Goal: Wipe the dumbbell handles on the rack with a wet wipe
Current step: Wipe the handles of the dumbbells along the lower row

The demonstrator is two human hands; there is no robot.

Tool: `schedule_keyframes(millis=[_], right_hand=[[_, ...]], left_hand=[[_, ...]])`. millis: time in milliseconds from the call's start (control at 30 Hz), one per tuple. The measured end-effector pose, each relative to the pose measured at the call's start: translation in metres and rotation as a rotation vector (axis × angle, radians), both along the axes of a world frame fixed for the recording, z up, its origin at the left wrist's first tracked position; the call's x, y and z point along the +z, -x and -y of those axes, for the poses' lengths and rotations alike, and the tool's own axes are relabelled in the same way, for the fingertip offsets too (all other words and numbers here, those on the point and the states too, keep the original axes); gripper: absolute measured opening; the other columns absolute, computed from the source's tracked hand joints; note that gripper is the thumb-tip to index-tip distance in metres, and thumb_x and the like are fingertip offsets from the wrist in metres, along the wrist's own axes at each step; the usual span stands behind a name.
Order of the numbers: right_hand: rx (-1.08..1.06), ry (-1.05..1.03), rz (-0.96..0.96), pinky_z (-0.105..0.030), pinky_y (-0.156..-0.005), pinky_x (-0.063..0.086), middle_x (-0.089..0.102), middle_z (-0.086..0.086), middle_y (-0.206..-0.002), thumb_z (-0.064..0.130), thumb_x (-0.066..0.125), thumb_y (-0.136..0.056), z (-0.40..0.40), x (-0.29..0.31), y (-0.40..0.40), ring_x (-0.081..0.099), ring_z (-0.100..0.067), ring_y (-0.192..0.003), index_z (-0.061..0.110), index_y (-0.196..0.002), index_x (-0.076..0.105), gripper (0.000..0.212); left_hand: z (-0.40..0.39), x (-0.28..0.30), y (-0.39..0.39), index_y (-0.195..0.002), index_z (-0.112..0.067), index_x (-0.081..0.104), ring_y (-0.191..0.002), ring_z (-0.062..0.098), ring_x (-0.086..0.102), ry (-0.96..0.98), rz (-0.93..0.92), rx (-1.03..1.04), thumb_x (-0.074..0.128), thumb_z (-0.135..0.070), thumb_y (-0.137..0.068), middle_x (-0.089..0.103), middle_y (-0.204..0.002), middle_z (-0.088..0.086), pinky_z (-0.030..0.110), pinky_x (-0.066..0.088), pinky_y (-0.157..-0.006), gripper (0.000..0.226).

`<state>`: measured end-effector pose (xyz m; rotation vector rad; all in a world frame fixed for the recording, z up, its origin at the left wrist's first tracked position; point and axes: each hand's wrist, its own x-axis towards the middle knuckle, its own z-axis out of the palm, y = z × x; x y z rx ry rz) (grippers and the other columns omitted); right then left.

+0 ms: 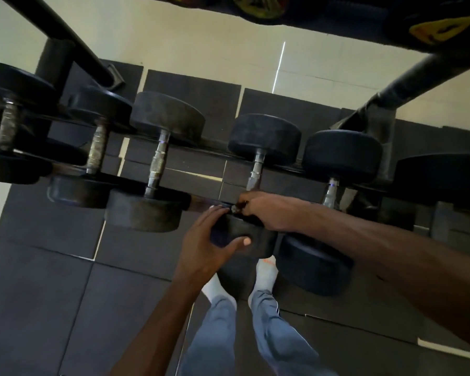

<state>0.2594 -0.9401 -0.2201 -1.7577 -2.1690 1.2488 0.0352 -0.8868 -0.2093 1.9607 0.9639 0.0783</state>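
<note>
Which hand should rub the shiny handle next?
Probably the right hand: it is curled at the near end of that dumbbell's handle. The left hand cups the near weight, seemingly steadying it. No wipe is clearly visible.

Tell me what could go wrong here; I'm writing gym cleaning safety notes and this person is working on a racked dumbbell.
1. The left hand steadies the near head of the dumbbell directly above the socked feet; if it rolls off the rack rail, toes may be hit.
2. The right hand grips the handle's near end beside that rail, so fingers could get pinched.
3. No wet wipe is clearly visible, so it may be bunched up, wiping poorly.
</note>
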Motion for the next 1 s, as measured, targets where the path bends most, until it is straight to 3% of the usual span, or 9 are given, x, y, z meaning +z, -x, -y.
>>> schedule_keyframes(millis=[100,267,433,533,633,767,867,933,1000], right_hand=[[0.064,-0.003,0.077,-0.029,-0.086,0.048,0.064,-0.009,-0.106,0.014,0.053,-0.098,-0.011,0.002,0.002,0.061,-0.022,-0.098,0.008,-0.097,0.072,0.02],[-0.06,0.036,0.1,-0.041,-0.076,0.058,0.065,-0.004,-0.094,0.024,0.049,-0.093,-0.022,-0.003,0.008,0.065,-0.021,-0.086,0.014,-0.09,0.068,0.022],[-0.103,0.033,0.036,-0.039,-0.085,0.055,0.065,-0.001,-0.1,0.021,0.052,-0.095,-0.012,-0.004,0.009,0.063,-0.018,-0.093,0.017,-0.096,0.071,0.02],[0.008,-0.002,0.013,-0.037,-0.093,0.052,0.062,-0.003,-0.111,0.011,0.052,-0.095,-0.006,0.006,-0.002,0.06,-0.019,-0.105,0.013,-0.103,0.072,0.022],[0.0,-0.073,0.06,-0.035,-0.096,0.05,0.058,-0.001,-0.114,0.018,0.04,-0.097,-0.005,0.007,-0.011,0.058,-0.016,-0.106,0.014,-0.107,0.07,0.031],[-0.268,-0.259,0.193,-0.036,-0.074,0.047,0.05,0.0,-0.098,0.004,0.043,-0.093,-0.013,0.004,-0.031,0.049,-0.016,-0.086,0.011,-0.091,0.061,0.019],[-0.167,-0.141,0.129,-0.025,-0.072,0.046,0.052,0.003,-0.096,0.026,0.043,-0.099,-0.009,0.01,-0.013,0.049,-0.007,-0.08,0.018,-0.092,0.053,0.015],[0.077,-0.049,0.116,-0.028,-0.082,0.049,0.056,0.004,-0.104,0.042,0.036,-0.098,-0.006,0.007,0.003,0.052,-0.007,-0.087,0.027,-0.094,0.053,0.023],[-0.002,0.028,0.04,-0.035,-0.084,0.049,0.058,0.003,-0.103,0.052,0.033,-0.092,-0.008,0.007,-0.003,0.055,-0.011,-0.09,0.029,-0.093,0.056,0.033]], left_hand=[[0.001,-0.003,0.001,-0.137,-0.017,0.062,-0.135,-0.005,0.042,-0.011,0.024,0.006,0.083,-0.057,-0.069,0.052,-0.142,-0.013,0.0,0.027,-0.106,0.082],[0.0,-0.004,0.0,-0.133,-0.015,0.064,-0.128,-0.023,0.04,-0.019,0.087,0.024,0.087,-0.049,-0.069,0.054,-0.137,-0.013,0.001,0.03,-0.105,0.077],[-0.002,-0.004,0.001,-0.133,-0.024,0.063,-0.131,-0.009,0.048,0.02,0.109,0.024,0.083,-0.063,-0.069,0.057,-0.137,-0.017,0.011,0.038,-0.108,0.078],[-0.002,-0.006,0.0,-0.132,-0.02,0.065,-0.133,0.006,0.054,0.015,0.098,0.029,0.087,-0.058,-0.069,0.062,-0.138,-0.008,0.03,0.047,-0.111,0.076],[-0.001,-0.006,0.002,-0.135,-0.018,0.064,-0.135,0.007,0.052,0.028,0.085,0.043,0.091,-0.05,-0.069,0.061,-0.142,-0.005,0.031,0.046,-0.113,0.078],[-0.003,-0.004,0.001,-0.135,-0.019,0.063,-0.135,0.004,0.05,0.036,0.078,0.034,0.09,-0.05,-0.069,0.06,-0.142,-0.006,0.024,0.042,-0.114,0.078],[-0.004,-0.003,0.001,-0.135,-0.02,0.063,-0.135,0.005,0.05,0.049,0.081,0.032,0.09,-0.053,-0.069,0.059,-0.142,-0.007,0.029,0.044,-0.114,0.079],[-0.004,-0.003,0.0,-0.135,-0.021,0.063,-0.134,0.006,0.052,0.06,0.083,0.026,0.087,-0.06,-0.069,0.06,-0.141,-0.006,0.033,0.046,-0.112,0.08],[-0.003,-0.004,0.0,-0.134,-0.023,0.062,-0.133,0.008,0.053,0.07,0.088,0.029,0.081,-0.065,-0.068,0.06,-0.141,-0.006,0.037,0.048,-0.111,0.08]])
